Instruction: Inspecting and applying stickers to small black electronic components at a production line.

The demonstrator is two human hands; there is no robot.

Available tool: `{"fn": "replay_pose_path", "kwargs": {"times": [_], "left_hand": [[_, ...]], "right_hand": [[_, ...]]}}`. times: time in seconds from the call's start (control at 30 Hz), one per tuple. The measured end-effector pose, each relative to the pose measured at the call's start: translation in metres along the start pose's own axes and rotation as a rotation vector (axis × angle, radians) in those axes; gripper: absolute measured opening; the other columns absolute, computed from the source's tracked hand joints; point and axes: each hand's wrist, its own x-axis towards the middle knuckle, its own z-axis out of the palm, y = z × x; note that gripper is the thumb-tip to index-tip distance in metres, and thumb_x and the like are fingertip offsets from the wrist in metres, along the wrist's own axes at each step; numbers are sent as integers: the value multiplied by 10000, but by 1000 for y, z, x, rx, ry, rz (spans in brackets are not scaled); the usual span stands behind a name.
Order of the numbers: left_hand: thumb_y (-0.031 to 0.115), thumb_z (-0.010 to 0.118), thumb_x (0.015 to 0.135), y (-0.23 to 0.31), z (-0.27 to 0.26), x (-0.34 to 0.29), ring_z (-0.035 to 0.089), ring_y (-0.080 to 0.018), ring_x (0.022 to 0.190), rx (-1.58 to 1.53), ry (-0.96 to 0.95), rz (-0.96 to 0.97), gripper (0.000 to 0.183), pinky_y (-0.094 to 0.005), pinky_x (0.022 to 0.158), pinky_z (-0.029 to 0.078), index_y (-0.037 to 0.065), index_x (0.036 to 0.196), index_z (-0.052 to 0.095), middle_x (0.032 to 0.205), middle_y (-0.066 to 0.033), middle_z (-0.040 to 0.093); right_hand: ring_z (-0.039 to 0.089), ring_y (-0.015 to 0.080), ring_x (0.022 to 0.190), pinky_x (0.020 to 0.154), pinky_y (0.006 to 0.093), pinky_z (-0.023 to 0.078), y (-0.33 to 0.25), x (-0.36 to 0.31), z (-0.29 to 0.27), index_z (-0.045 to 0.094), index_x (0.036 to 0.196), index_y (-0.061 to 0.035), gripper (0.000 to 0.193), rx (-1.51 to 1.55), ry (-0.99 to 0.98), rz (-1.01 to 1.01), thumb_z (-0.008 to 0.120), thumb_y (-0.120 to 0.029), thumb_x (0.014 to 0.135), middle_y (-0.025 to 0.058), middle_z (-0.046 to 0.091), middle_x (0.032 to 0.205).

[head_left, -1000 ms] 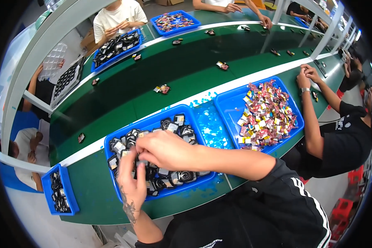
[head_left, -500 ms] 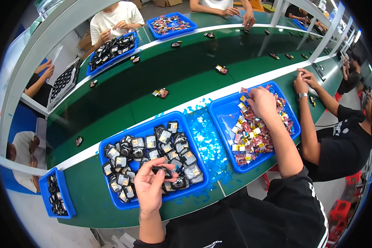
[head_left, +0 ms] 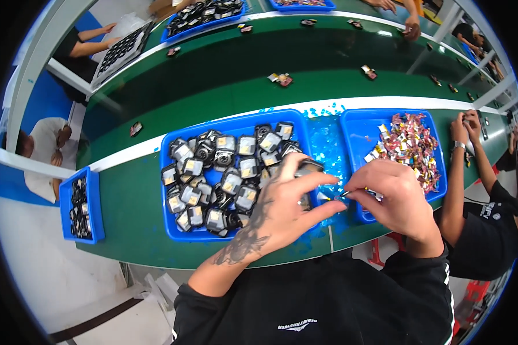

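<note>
My left hand point(head_left: 288, 198) is at the right side of a blue tray point(head_left: 170, 230) that holds many small black-and-grey square casings point(head_left: 231, 183). A black casing point(head_left: 312, 166) shows behind its index finger, seemingly gripped by the other fingers; thumb and index reach rightward, tips apart. Close to those tips, my right hand point(head_left: 394, 190) pinches a tiny part with a yellow bit point(head_left: 365, 188), mostly hidden by the fingers. Beyond the right hand stands another blue tray point(head_left: 357, 129), heaped with small red circuit boards point(head_left: 411, 144) bearing white and yellow pieces.
Blue film scraps point(head_left: 330, 150) litter the bench between the trays. A green conveyor belt point(head_left: 213, 95) with scattered small assemblies runs behind a white rail. A narrow blue tray point(head_left: 98, 230) stands far left. A co-worker's arms point(head_left: 459, 155) are close on the right; other people sit across.
My right hand has left the heap of circuit boards and come left to meet my left hand, which moved right. The view has shifted, and the assemblies on the belt sit in different places.
</note>
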Motion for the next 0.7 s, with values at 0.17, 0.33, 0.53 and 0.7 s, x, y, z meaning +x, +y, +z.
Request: {"fn": "replay_pose_path", "kwargs": {"times": [0.17, 0.33, 0.53, 0.7], "left_hand": [[93, 784, 772, -9, 1, -15, 611, -182, 943, -193, 0, -54, 216, -290, 795, 486, 20, 967, 725, 1064, -105, 607], [79, 708, 816, -19, 5, -23, 625, -208, 856, -283, 51, -22, 160, -292, 736, 486, 1, 955, 706, 1028, -121, 586], [38, 690, 797, -32, 16, -28, 620, -212, 916, -372, 155, -35, 167, -298, 773, 484, -11, 956, 705, 1065, -120, 585], [69, 710, 797, -33, 25, -34, 610, -251, 974, -319, 232, -51, 168, -341, 839, 480, 11, 953, 725, 1072, -139, 624]], "right_hand": [[676, 259, 735, 649, 327, 536, -6, 9, 10, 697, 866, -4, 122, 149, -75, 39, 715, 25, 748, 107, 684, 805], [663, 140, 717, 647, 266, 521, -4, 8, 26, 700, 907, 7, 115, 488, -82, 275, 685, 15, 793, 81, 686, 800], [641, 103, 736, 663, 239, 514, -3, 6, 47, 698, 936, 12, 124, 607, 50, 351, 663, 13, 817, 65, 677, 822], [612, 82, 704, 670, 229, 512, -4, 6, 55, 663, 916, 8, 108, 643, 88, 391, 666, 13, 808, 27, 647, 806]]}}
